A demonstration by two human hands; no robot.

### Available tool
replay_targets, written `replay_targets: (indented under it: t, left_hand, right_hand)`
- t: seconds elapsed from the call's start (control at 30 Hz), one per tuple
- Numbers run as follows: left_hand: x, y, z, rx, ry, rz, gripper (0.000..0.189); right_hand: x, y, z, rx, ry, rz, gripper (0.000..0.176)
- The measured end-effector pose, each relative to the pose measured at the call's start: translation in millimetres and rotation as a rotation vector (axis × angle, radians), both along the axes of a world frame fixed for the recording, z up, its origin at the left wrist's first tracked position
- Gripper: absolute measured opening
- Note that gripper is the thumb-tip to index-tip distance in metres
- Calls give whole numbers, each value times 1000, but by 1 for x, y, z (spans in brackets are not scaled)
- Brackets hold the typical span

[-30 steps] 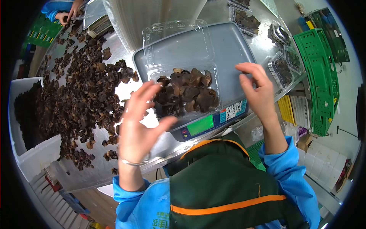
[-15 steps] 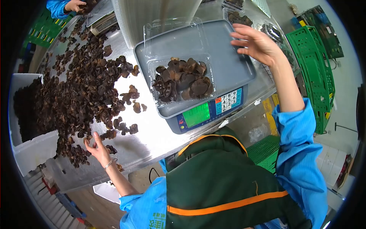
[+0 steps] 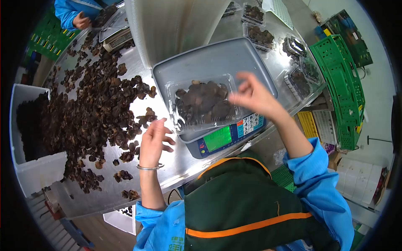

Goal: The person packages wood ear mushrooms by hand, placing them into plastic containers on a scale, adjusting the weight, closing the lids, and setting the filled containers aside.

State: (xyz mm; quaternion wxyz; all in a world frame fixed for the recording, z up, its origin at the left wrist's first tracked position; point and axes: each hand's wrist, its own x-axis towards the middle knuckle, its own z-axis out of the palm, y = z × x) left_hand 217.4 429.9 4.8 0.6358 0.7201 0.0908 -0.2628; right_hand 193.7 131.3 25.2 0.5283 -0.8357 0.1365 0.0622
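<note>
A clear plastic clamshell box (image 3: pixel 205 102) filled with dark wood ear mushrooms stands on the grey pan (image 3: pixel 209 54) of a digital scale, its lid folded down over them. My right hand (image 3: pixel 257 98) is at the box's right side, fingers bent and apart, thumb right by the lid's edge. To the left of the box, my left hand (image 3: pixel 154 144) hovers over the table with its fingers spread and nothing in them. Beside it lies a broad heap of loose wood ear mushrooms (image 3: pixel 100 104). The scale's green display (image 3: pixel 217 139) is lit.
A white foam box (image 3: pixel 39 169) lies tipped at the heap's left end. Behind the scale rises a tall stack of clear plastic boxes (image 3: pixel 167 29). Filled boxes (image 3: pixel 258 37) stand at the back right, near green crates (image 3: pixel 339 92). Another person's hand (image 3: pixel 81 21) works at the far left.
The box's lid, raised before, now lies over the mushrooms. My right hand has come down and left to the box; my left hand has moved right, away from the heap's front.
</note>
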Motion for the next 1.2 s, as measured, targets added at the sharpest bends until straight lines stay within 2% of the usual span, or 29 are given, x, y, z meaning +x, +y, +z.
replay_targets:
  t: [0.03,0.1,0.17,0.23,0.27,0.4,0.43,0.5,0.57,0.63,0.67,0.7,0.77,0.8,0.83,0.87,0.9,0.93,0.97,1.0,1.03,1.07,1.1,1.13,1.17,1.2]
  left_hand:
    - [-1,-5,0,22,40,-92,38]
    - [-1,-7,-3,-81,96,-27,27]
    - [-1,-5,1,-103,146,6,21]
    - [-2,-4,-2,-138,208,-17,17]
    - [-3,-10,1,-148,222,-53,17]
    - [-6,-65,20,-103,27,-89,24]
    - [-4,-84,29,-171,-34,-115,25]
    - [-6,-127,49,-195,-119,-149,25]
    - [-7,-168,59,-242,-161,-217,28]
    - [-8,-207,58,-357,-91,-315,28]
    - [-9,-225,52,-310,-98,-352,27]
    - [-7,-241,43,-285,-165,-419,32]
    - [19,-257,80,82,-580,-837,46]
    - [40,-256,99,361,-933,-791,53]
    - [67,-246,115,647,-1278,-714,61]
    - [101,-231,124,854,-1409,-555,66]
    - [135,-212,139,1131,-1596,-396,64]
    - [172,-188,150,1354,-1699,-318,60]
    - [196,-162,156,1579,-1595,-352,58]
    - [220,-130,158,1701,-1414,-482,57]
    - [232,-119,161,1649,-1190,-541,43]
    - [241,-114,170,1588,-1245,-650,37]
    - [248,-112,180,1521,-1296,-762,31]
    - [251,-116,190,1533,-1285,-756,31]
    - [251,-126,199,1394,-1098,-768,33]
    - [251,-134,206,1248,-916,-768,34]
  right_hand:
    - [-13,2,-2,-142,103,107,58]
    - [-28,10,4,260,364,-13,51]
    - [-40,7,-3,359,328,-60,47]
    - [-48,0,-6,639,336,-85,42]
    - [-50,1,-9,715,308,-150,31]
    - [-59,-31,-21,876,42,-266,19]
    - [-64,-47,-13,862,23,-292,19]
    - [-77,-77,0,1104,-127,-380,18]
    - [-83,-106,1,1110,-216,-353,22]
    - [-72,-116,21,1565,-271,-618,35]
    - [-70,-124,4,1776,-363,-475,40]
    - [-61,-133,-7,1778,-370,-469,40]
    - [-37,-157,-22,1718,-242,-696,40]
    - [-27,-179,-27,1598,-223,-911,41]
    - [-21,-207,-37,1528,-257,-910,41]
    - [-17,-237,-47,1463,-282,-923,37]
    - [-12,-269,-56,1353,-333,-963,33]
    - [-5,-300,-61,1319,-380,-988,39]
    - [3,-328,-66,1252,-399,-1095,39]
    - [5,-370,-89,1309,-393,-996,37]
    - [12,-383,-81,1313,-387,-1045,34]
    - [21,-396,-86,1252,-354,-1187,31]
    - [25,-395,-83,1168,-390,-1224,33]
    - [28,-385,-76,1194,-377,-1218,33]
    - [29,-371,-69,1218,-363,-1213,33]
    - [25,-353,-69,1220,-343,-1094,32]
